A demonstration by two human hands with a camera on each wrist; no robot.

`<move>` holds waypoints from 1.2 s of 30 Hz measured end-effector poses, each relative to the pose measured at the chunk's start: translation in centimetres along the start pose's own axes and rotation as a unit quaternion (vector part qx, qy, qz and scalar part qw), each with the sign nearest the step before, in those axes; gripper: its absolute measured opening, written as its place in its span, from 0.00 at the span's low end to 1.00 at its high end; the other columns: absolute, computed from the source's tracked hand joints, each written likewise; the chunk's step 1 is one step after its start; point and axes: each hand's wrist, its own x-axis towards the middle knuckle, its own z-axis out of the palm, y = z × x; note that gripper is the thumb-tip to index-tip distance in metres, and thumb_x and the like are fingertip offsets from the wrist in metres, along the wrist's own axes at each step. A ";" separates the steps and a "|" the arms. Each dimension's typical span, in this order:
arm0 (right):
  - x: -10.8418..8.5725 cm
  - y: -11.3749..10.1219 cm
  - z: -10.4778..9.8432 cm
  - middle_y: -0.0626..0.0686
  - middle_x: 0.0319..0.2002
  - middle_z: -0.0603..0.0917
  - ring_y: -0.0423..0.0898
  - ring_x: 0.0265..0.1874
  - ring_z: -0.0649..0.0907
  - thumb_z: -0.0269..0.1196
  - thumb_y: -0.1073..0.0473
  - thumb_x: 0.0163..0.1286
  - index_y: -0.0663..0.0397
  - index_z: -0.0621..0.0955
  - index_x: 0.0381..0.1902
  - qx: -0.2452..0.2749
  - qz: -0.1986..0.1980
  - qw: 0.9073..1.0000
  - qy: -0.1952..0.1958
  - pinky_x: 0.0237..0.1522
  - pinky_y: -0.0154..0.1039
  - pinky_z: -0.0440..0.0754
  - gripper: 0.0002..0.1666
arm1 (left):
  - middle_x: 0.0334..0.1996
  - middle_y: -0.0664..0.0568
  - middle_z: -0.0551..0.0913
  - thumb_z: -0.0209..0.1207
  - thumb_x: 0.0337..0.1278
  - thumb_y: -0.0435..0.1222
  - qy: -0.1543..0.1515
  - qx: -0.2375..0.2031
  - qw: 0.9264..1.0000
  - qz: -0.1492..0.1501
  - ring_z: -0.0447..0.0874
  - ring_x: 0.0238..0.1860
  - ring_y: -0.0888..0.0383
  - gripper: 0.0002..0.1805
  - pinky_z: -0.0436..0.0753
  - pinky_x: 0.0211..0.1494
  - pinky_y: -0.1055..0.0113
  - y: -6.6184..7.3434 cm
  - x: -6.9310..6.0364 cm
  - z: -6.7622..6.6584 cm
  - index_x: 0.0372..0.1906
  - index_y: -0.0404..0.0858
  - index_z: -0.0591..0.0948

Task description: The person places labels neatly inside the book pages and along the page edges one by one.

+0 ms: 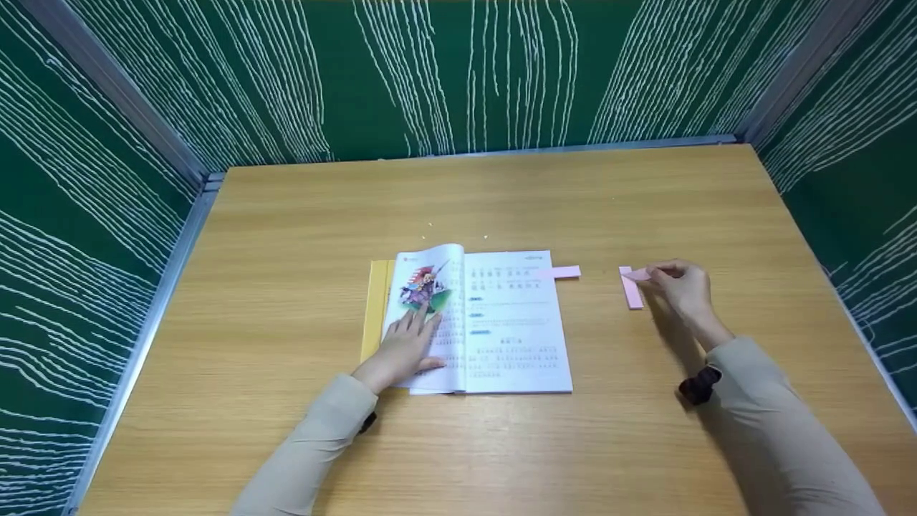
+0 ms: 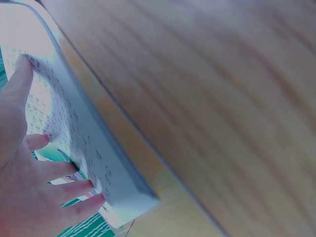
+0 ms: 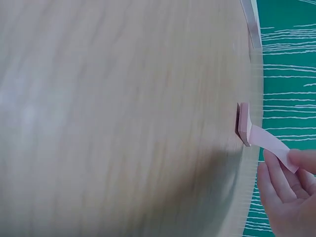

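Observation:
An open book [image 1: 512,358] lies on the table with printed text and a coloured picture on its left page. My left hand [image 1: 405,347] rests on that left page, fingers spread and straight; the left wrist view shows the same hand [image 2: 34,182] against the text. From the right page's edge sticks out a pink sticky note strip [image 1: 567,272]. To the right of the book lies a small pad of pink sticky notes [image 1: 632,295]. My right hand [image 1: 684,290] pinches one strip [image 3: 270,144] between thumb and finger; its other end still touches the pad [image 3: 244,123].
A yellow cover [image 1: 374,308] shows under the book's left side. Tiny white scraps [image 1: 486,236] lie on the wooden table [image 1: 286,287] beyond the book. Green panels with white lines [image 1: 516,79] and grey metal edging [image 1: 172,244] surround the table at the back and sides.

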 end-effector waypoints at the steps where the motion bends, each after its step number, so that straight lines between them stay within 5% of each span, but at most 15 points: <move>1: 0.0 0.0 0.0 0.32 0.18 0.76 0.28 0.22 0.76 0.58 0.64 0.60 0.73 0.78 0.38 0.007 0.004 1.000 0.004 0.27 0.21 0.75 0.13 | 0.67 0.35 0.44 0.50 0.49 0.58 0.000 0.000 1.000 0.000 0.45 0.65 0.37 0.45 0.52 0.63 0.45 0.0 0.0 0.0 0.67 0.36 0.52; 5: 0.0 0.1 -0.1 0.32 0.17 0.77 0.28 0.21 0.77 0.59 0.65 0.59 0.59 0.80 0.29 0.051 0.029 0.998 0.012 0.26 0.20 0.75 0.03 | 0.67 0.35 0.44 0.50 0.49 0.57 0.001 0.001 1.000 0.001 0.46 0.64 0.36 0.45 0.52 0.63 0.45 0.1 -0.1 -0.1 0.67 0.36 0.53; 12: -0.1 0.2 -0.2 0.32 0.16 0.78 0.27 0.21 0.77 0.59 0.64 0.59 0.40 0.78 0.19 0.093 0.064 0.993 0.018 0.26 0.20 0.74 0.13 | 0.67 0.35 0.45 0.50 0.49 0.58 0.003 -0.001 1.000 -0.002 0.46 0.65 0.37 0.45 0.53 0.63 0.46 0.1 -0.1 0.0 0.67 0.36 0.53; 16: -0.2 0.3 -0.4 0.37 0.17 0.80 0.30 0.21 0.80 0.57 0.66 0.59 0.41 0.80 0.18 0.173 0.090 0.981 0.006 0.27 0.21 0.76 0.16 | 0.67 0.35 0.45 0.50 0.49 0.58 0.003 0.001 1.000 -0.001 0.46 0.65 0.37 0.45 0.53 0.63 0.46 0.0 0.0 0.0 0.67 0.36 0.52; 19: -0.3 0.2 -0.6 0.43 0.19 0.82 0.36 0.21 0.82 0.56 0.70 0.59 0.49 0.81 0.18 0.270 0.107 0.957 -0.014 0.30 0.25 0.79 0.15 | 0.66 0.34 0.46 0.50 0.49 0.58 0.009 0.009 1.000 0.004 0.48 0.64 0.36 0.45 0.55 0.62 0.46 0.0 0.0 0.0 0.67 0.36 0.53; 23: -0.4 0.0 -0.7 0.47 0.20 0.82 0.39 0.22 0.83 0.56 0.72 0.58 0.55 0.80 0.20 0.330 0.127 0.935 -0.021 0.32 0.29 0.80 0.12 | 0.66 0.33 0.48 0.50 0.49 0.57 0.016 0.016 1.000 0.010 0.50 0.63 0.36 0.44 0.57 0.61 0.45 0.1 -0.1 0.0 0.66 0.35 0.54; 36: -0.5 0.0 -0.9 0.48 0.19 0.82 0.39 0.21 0.83 0.55 0.72 0.59 0.54 0.80 0.19 0.336 0.163 0.928 0.002 0.31 0.30 0.80 0.14 | 0.66 0.34 0.47 0.51 0.48 0.58 0.014 0.007 1.000 0.005 0.48 0.64 0.36 0.46 0.55 0.62 0.45 0.1 0.0 0.0 0.67 0.35 0.53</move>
